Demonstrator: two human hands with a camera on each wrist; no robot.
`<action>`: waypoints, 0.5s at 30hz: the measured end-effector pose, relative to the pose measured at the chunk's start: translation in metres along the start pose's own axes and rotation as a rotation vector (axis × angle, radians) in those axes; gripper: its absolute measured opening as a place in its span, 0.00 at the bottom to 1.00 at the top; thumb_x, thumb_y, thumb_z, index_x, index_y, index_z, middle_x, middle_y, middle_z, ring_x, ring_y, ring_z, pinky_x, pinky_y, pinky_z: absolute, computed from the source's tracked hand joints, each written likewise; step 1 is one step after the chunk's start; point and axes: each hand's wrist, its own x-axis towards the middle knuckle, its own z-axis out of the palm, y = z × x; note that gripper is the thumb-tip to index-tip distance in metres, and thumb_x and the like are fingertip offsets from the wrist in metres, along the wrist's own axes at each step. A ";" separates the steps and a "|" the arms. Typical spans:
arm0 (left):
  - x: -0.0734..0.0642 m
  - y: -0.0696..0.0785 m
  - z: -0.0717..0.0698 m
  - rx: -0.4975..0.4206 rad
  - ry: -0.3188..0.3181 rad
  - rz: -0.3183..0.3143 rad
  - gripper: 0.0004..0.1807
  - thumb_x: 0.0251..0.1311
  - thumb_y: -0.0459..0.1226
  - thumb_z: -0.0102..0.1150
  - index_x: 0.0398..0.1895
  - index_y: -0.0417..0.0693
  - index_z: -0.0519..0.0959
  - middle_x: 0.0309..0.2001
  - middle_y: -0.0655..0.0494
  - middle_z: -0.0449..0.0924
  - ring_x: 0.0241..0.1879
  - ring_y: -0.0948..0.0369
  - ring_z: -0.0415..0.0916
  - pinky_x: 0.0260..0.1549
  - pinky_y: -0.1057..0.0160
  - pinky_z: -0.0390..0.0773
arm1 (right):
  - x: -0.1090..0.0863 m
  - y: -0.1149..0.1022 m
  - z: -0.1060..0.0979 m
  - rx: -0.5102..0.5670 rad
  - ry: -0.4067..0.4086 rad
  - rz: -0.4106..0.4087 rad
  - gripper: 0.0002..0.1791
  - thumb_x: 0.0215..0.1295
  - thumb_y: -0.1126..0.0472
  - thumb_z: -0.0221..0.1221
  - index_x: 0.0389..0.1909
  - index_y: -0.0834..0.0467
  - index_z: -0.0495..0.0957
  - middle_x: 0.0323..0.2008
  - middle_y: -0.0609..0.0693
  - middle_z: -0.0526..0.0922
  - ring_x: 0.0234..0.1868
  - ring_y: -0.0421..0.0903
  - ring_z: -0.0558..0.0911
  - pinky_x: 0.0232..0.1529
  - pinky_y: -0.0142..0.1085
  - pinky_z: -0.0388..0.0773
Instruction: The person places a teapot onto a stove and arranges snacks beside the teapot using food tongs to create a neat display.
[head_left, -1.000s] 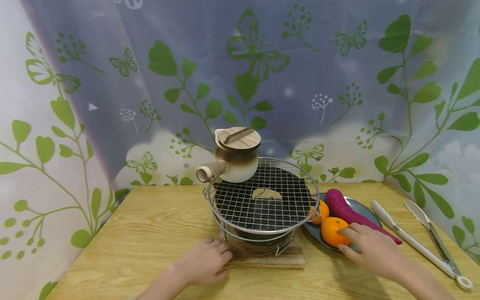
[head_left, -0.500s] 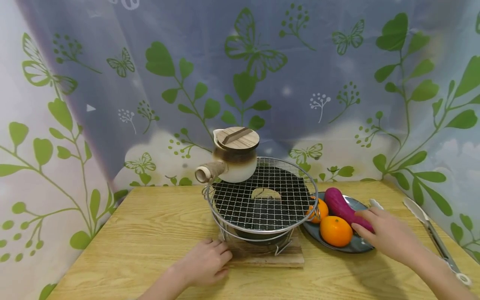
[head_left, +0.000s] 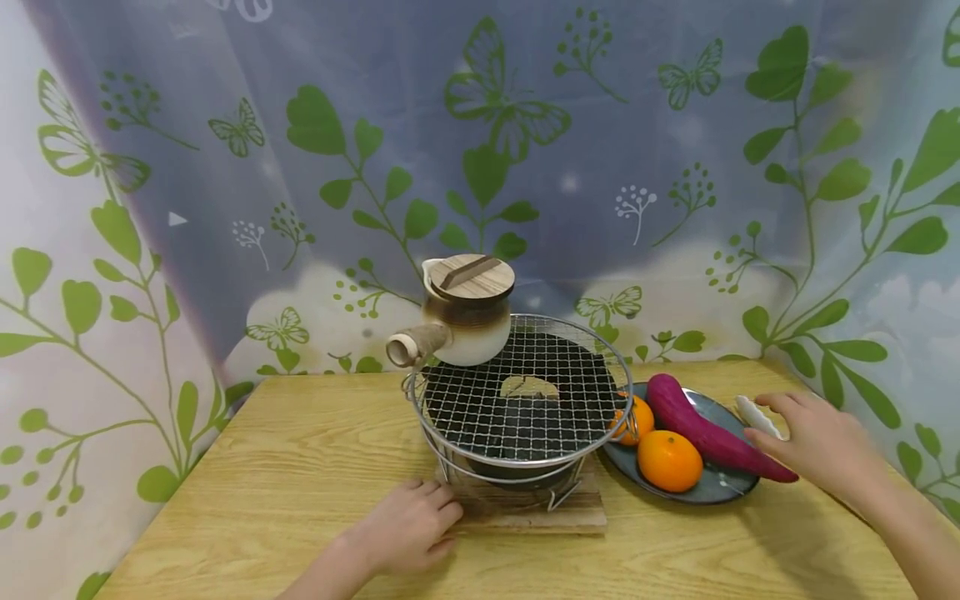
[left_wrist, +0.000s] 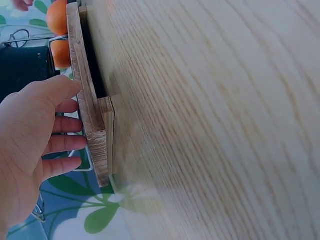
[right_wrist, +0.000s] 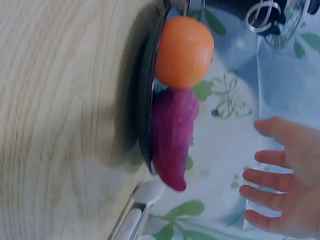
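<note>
My left hand [head_left: 412,529] rests at the left end of the wooden board [head_left: 540,520] under the round grill stand. In the left wrist view its fingers [left_wrist: 64,143] lie nearly straight at the board's edge. My right hand [head_left: 832,442] hovers above the metal tongs [head_left: 756,417], hiding most of them in the head view. Its fingers [right_wrist: 267,178] are spread with nothing between them in the right wrist view, where the tongs' handle [right_wrist: 129,222] shows below. Left of this hand, a dark plate [head_left: 712,493] holds a long purple vegetable [head_left: 690,425] and two oranges [head_left: 670,461].
A wire mesh grill [head_left: 525,454] tops the stand over a black burner. On its back left sits a clay pot [head_left: 480,337] with a wooden lid [head_left: 472,277], its wrapped handle [head_left: 420,342] pointing left. A leaf-patterned curtain [head_left: 360,167] closes off the back and sides.
My right hand has moved right, from above the front orange, past the purple vegetable, to over the tongs. The left hand stays at the board. The head view has shifted slightly.
</note>
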 end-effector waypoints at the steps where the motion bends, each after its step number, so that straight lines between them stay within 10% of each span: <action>1: 0.000 0.000 0.000 -0.001 0.002 -0.001 0.14 0.54 0.51 0.57 0.33 0.52 0.75 0.34 0.58 0.75 0.37 0.60 0.73 0.35 0.61 0.73 | 0.000 0.004 0.000 0.001 -0.011 0.020 0.30 0.57 0.47 0.60 0.50 0.68 0.73 0.47 0.70 0.74 0.45 0.68 0.72 0.35 0.60 0.70; 15: -0.001 0.001 0.002 -0.024 0.053 -0.009 0.13 0.52 0.50 0.59 0.32 0.52 0.75 0.34 0.59 0.75 0.37 0.60 0.73 0.36 0.60 0.74 | -0.001 0.047 0.003 -0.012 -0.085 0.139 0.30 0.53 0.53 0.63 0.48 0.72 0.70 0.42 0.75 0.69 0.38 0.69 0.72 0.23 0.52 0.72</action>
